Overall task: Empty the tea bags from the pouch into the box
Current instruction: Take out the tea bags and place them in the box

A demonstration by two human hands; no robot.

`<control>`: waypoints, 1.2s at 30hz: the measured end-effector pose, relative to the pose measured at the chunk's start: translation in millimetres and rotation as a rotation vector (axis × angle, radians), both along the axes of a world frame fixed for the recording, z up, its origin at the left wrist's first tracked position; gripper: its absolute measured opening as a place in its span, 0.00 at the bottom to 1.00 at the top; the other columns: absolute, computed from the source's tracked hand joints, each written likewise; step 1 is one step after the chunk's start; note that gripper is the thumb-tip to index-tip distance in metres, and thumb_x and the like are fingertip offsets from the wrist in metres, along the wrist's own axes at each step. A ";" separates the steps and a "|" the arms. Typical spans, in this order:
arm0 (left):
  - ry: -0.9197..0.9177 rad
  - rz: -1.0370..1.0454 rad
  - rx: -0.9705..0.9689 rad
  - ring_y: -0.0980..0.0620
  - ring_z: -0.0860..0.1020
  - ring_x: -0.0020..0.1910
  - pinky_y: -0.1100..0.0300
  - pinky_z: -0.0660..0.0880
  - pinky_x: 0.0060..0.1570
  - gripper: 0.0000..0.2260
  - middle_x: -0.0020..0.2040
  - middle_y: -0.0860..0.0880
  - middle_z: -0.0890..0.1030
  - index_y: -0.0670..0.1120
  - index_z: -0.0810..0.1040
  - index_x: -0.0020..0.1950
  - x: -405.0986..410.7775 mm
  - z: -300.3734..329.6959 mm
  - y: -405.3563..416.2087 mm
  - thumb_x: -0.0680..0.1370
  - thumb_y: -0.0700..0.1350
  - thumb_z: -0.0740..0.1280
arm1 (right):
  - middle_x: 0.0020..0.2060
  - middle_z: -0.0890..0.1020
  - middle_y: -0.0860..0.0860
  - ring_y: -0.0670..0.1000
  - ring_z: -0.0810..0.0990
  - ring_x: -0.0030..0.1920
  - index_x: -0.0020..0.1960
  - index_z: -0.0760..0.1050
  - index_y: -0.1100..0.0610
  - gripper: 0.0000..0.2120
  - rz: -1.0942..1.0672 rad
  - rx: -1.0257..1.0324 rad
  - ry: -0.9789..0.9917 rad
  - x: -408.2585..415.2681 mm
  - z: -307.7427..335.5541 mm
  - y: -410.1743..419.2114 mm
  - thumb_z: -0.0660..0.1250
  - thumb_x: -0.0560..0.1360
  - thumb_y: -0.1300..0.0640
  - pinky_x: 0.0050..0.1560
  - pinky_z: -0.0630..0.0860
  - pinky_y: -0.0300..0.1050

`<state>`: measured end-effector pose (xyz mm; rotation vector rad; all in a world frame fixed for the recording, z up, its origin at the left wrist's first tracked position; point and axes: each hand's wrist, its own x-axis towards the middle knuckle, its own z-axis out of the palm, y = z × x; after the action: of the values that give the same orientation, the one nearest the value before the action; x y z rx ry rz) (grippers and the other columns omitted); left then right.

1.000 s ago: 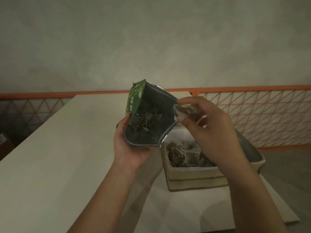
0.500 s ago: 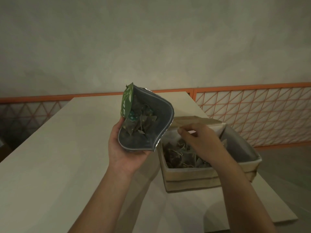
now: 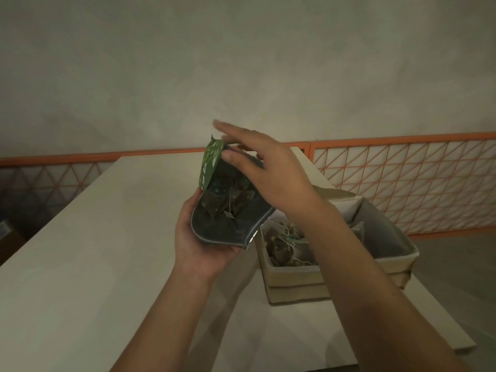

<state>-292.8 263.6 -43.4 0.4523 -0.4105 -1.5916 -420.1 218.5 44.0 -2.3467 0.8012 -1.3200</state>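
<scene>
Pouch [image 3: 228, 226] (left hand [image 3: 198, 245] holding) beside box [image 3: 295, 288]; right hand [image 3: 271, 173] over mouth.

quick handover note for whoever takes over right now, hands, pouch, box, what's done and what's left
Left hand: grips the pouch from below, mouth open and tilted toward you, above the table.
Right hand: open, fingers straight, holding nothing, reaching over the pouch's upper rim.
Box: stands on the table to the right of the pouch, open on top.
Done: a heap of tea bags already lies in the box.
Left: more tea bags sit inside the pouch; take them out or tip them into the box until the pouch is empty.
</scene>
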 end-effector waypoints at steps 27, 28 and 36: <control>0.103 -0.084 -0.224 0.41 0.81 0.59 0.49 0.79 0.57 0.23 0.62 0.40 0.80 0.42 0.78 0.67 10.7 27.2 -9.8 0.80 0.56 0.62 | 0.60 0.80 0.57 0.51 0.78 0.62 0.65 0.74 0.66 0.15 0.059 -0.465 -0.339 12.2 -5.3 23.2 0.63 0.79 0.67 0.64 0.75 0.47; 0.094 -0.086 -0.221 0.42 0.81 0.59 0.49 0.79 0.57 0.23 0.62 0.41 0.80 0.42 0.77 0.68 11.1 26.5 -9.6 0.81 0.56 0.61 | 0.60 0.80 0.57 0.51 0.78 0.62 0.65 0.74 0.66 0.15 0.051 -0.441 -0.341 12.3 -7.7 22.8 0.63 0.79 0.66 0.64 0.75 0.47; 0.057 -0.053 -0.144 0.42 0.81 0.59 0.49 0.79 0.56 0.21 0.62 0.42 0.81 0.44 0.79 0.67 9.0 10.1 -9.9 0.80 0.56 0.63 | 0.57 0.82 0.54 0.48 0.79 0.59 0.65 0.76 0.62 0.15 0.034 -0.339 -0.298 9.9 -18.0 22.6 0.64 0.79 0.63 0.62 0.75 0.43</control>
<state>-283.8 253.7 -33.3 0.2872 -0.4936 -1.6101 -410.3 241.1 26.0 -2.3042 0.4746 -1.8571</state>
